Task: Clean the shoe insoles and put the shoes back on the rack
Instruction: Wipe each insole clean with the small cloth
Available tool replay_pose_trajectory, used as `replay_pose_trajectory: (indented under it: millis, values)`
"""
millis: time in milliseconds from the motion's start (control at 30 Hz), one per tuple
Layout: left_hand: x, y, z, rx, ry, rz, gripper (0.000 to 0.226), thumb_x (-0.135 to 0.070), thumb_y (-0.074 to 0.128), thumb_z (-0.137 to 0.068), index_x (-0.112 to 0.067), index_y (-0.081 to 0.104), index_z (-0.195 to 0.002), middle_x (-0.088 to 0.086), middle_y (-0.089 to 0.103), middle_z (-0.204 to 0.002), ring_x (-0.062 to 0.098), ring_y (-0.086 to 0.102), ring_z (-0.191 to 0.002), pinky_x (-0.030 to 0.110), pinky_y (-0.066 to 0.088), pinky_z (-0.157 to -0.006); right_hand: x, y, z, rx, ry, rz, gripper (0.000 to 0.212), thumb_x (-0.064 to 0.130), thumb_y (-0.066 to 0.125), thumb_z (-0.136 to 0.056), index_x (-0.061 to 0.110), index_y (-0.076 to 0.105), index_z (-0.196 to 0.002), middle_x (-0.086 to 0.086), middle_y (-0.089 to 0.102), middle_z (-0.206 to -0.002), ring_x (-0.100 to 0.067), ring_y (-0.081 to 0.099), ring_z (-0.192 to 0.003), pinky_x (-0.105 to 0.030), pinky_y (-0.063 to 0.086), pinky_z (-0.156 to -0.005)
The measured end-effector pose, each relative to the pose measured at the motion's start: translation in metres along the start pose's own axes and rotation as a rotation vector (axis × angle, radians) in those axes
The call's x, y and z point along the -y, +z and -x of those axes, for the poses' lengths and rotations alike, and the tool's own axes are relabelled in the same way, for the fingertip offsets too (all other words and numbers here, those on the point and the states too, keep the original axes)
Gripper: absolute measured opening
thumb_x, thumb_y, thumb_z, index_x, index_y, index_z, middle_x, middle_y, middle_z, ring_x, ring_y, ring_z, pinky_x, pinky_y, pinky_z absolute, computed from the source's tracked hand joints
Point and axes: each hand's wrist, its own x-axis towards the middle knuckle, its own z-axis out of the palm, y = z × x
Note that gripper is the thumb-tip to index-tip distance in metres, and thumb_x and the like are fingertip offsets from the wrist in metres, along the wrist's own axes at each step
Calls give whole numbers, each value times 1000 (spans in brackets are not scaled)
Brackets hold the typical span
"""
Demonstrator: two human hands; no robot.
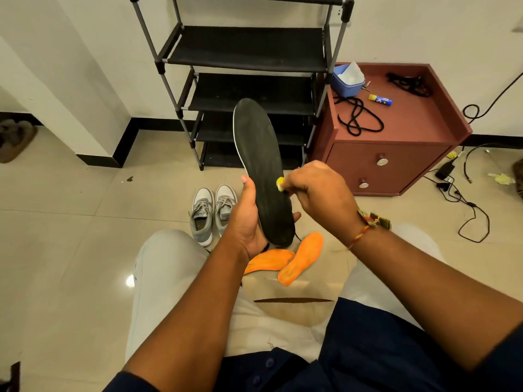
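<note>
Both forearms reach out over my lap. My left hand (249,219) grips the heel end of the black insole (261,165), thumb lying up its left edge and fingers curled behind it, so it stands nearly upright with the toe end pointing up and away from me. My right hand (314,190) pinches a small yellow wad (280,183) in its fingertips and presses it against the insole's right edge, about halfway up. Below both hands, between my knees, two orange insoles (302,258) lie on the floor (70,250), touching each other. Grey shoes (213,210) sit side by side just left of my left hand. Beyond the hands stands the rack (249,46). Right of my right hand is a red cabinet (396,154) with a black cord (359,120) and a blue tub (346,82) on top.
</note>
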Motion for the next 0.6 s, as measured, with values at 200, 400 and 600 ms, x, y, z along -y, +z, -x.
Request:
replay_pose_trajectory:
  millis: [200,400,600]
  values:
    - [-9,-2,-4,-76,80,61,73,-67,21,-101,-14,68,-119,10,67,-133,25,59,-130,46,47,-108,25,20,46,55,-30,-188,24,14,54,-90,15,78,-90,1,74,-86,-17,63,-84,-22,47,-78]
    - [-12,0,1,-90,93,122,77,-70,25,-99,-12,70,-118,9,70,-128,24,66,-116,47,58,-93,38,21,52,58,-91,-277,30,21,49,-94,17,78,-93,3,74,-93,-14,62,-91,-23,48,-79]
    - [-2,4,2,-28,-14,90,85,-71,23,-99,-8,77,-110,16,71,-118,27,69,-109,42,51,-101,33,20,15,11,-98,-174,28,11,47,-91,12,74,-88,-3,73,-89,-26,64,-83,-41,48,-81]
